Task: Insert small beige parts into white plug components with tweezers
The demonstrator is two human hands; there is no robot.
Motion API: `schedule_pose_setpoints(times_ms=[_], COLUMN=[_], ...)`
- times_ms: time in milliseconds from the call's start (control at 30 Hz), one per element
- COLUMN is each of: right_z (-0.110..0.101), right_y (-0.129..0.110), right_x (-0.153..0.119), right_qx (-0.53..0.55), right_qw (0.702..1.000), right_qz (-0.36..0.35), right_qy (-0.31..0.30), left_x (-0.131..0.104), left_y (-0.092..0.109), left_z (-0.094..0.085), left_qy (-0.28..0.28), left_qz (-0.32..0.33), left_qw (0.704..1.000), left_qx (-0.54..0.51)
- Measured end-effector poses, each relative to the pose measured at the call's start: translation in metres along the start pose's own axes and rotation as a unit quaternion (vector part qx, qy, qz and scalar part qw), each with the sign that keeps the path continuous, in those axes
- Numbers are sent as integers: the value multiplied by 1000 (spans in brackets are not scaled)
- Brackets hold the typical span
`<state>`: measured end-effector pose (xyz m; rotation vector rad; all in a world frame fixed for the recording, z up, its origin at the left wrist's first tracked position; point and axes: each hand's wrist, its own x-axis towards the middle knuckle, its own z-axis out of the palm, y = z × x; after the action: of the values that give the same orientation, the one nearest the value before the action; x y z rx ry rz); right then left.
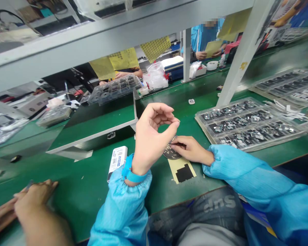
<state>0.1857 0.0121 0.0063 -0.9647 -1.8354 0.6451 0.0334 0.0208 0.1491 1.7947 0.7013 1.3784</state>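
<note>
My left hand (155,136) is raised above the green bench, a blue band round its wrist, thumb and forefinger brought together; whatever may be between the tips is too small to tell. To its right, my right hand (191,149) is low, its fingers closed over a round dark dish (171,153) with small pale bits. What those fingertips pinch cannot be made out. Just below the dish lies a pale yellow sheet (174,166) with a black patch (184,173). A white box (118,158) lies left of my left wrist.
Clear trays of small metallic parts (246,124) stand at the right, near a slanting grey post (246,51). A low green-topped stand (100,119) is at the left. Another person's hands (36,198) are at the lower left. A grey shelf beam (105,37) crosses above.
</note>
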Motion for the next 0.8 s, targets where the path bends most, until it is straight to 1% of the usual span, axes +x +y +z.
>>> schedule_pose_setpoints(times_ms=[267, 367, 567, 700, 767, 800], right_z=[-1, -2, -2, -2, -2, -1], right_y=[-1, -1, -3, -2, -1, -1], right_x=[0, 0, 1, 1, 1, 1], right_qx=[0, -4, -1, 4, 1, -2], right_qw=[1000, 1000, 1000, 1000, 1000, 1000], right_qz=[1, -2, -3, -3, -2, 0], right_qy=[-5, -2, -2, -3, -1, -1], left_x=[-2, -3, -2, -3, 0, 2], left_y=[3, 2, 0, 1, -3, -8], left_z=[3, 4, 4, 5, 5, 4], left_qy=[6, -1, -11, -6, -3, 0], left_qz=[23, 34, 38, 43, 46, 52], left_qw=[1000, 999, 999, 999, 999, 998], left_qx=[1, 2, -16, -2, 18, 34])
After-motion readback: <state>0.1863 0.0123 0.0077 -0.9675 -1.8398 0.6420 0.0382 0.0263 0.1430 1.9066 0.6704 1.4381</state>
